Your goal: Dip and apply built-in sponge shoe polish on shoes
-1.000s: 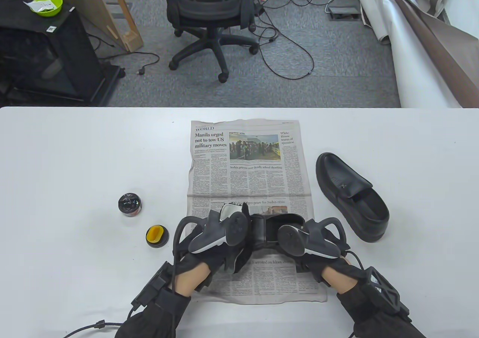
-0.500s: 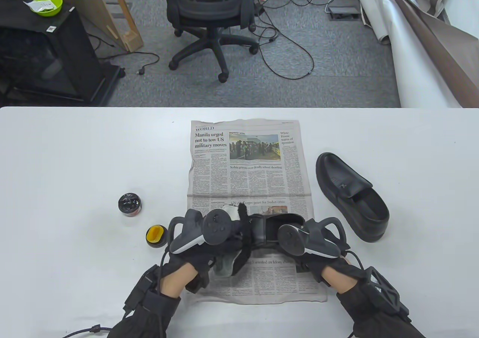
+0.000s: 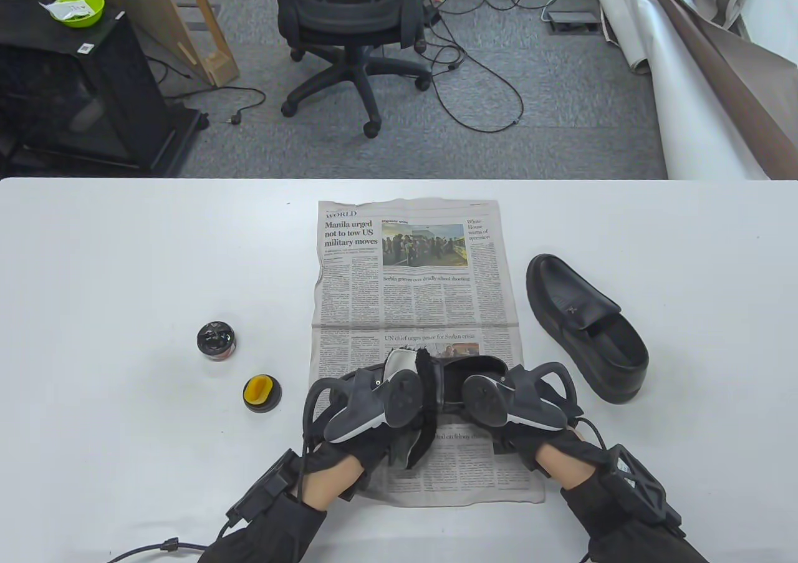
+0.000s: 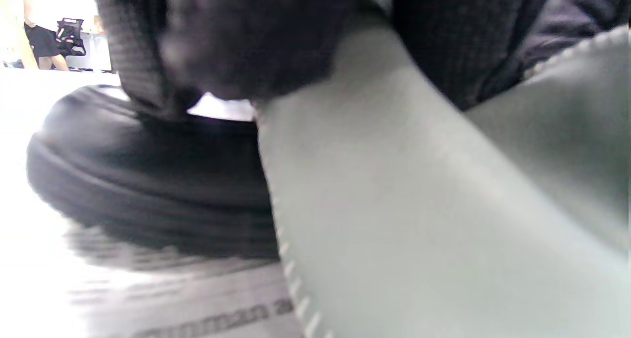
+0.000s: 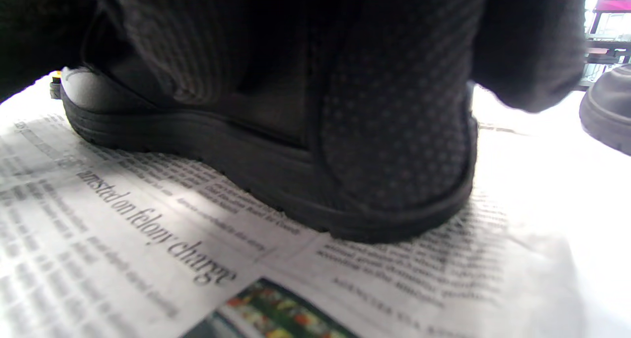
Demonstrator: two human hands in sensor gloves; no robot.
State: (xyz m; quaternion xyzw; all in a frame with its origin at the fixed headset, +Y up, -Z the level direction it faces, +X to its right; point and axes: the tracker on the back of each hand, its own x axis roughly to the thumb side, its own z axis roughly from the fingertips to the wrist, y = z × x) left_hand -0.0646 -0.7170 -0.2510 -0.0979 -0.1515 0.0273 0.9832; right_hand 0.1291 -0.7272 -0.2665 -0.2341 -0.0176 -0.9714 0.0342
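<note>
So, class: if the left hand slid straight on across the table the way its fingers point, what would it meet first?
Probably the shoe on the newspaper. The left hand points up and to the right, and its cloth already seems to lie against that shoe, with the right hand just beyond. Depth is unclear.

White table (image 3: 124,264): newspaper (image 3: 411,276) at centre, polish tin (image 3: 216,340) and sponge lid (image 3: 262,393) lower left (yellow-topped), loose shoe (image 3: 586,326) right.

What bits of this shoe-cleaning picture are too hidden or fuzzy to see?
- Table view: the trackers cover most of the shoe on the newspaper and both hands' fingers.
- Left wrist view: the grey cloth fills the frame, all blurred; the left hand's grip is unclear.
- Right wrist view: the right hand hides the shoe's heel.
- Polish tin: label too small.
</note>
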